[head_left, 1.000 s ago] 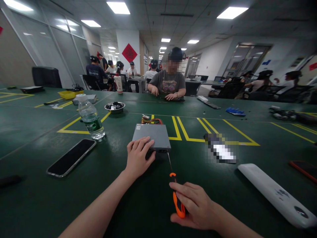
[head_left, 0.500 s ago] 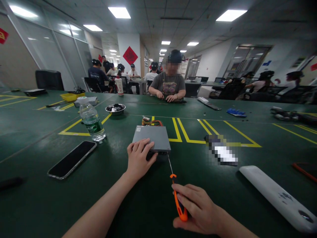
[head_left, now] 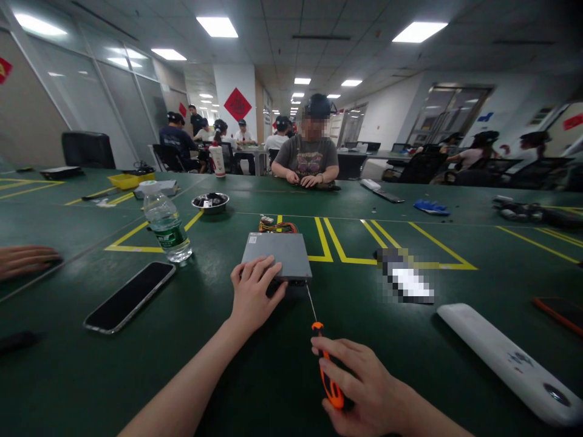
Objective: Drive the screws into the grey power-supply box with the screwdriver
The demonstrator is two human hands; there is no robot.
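Observation:
A grey metal box (head_left: 286, 252) lies flat on the green table (head_left: 191, 376), with a bundle of coloured wires (head_left: 279, 227) behind its far edge. My left hand (head_left: 255, 290) rests on the box's near left corner, fingers spread over its top and thumb along the near side. In my right hand (head_left: 357, 379) is an orange and black screwdriver (head_left: 331, 388). The screwdriver's thin shaft points away from me, and its tip meets the near right corner of the box.
Left of the box are a black phone (head_left: 130, 297), a water bottle (head_left: 167, 226) and a metal bowl (head_left: 210, 202). A white device (head_left: 505, 361) lies to the right. Another person's hand (head_left: 27, 261) rests at the left edge; a person (head_left: 310, 152) sits opposite.
Another person's hand has come into view at the left edge. The screwdriver's handle has turned a little in my right hand. My left hand keeps its place on the box.

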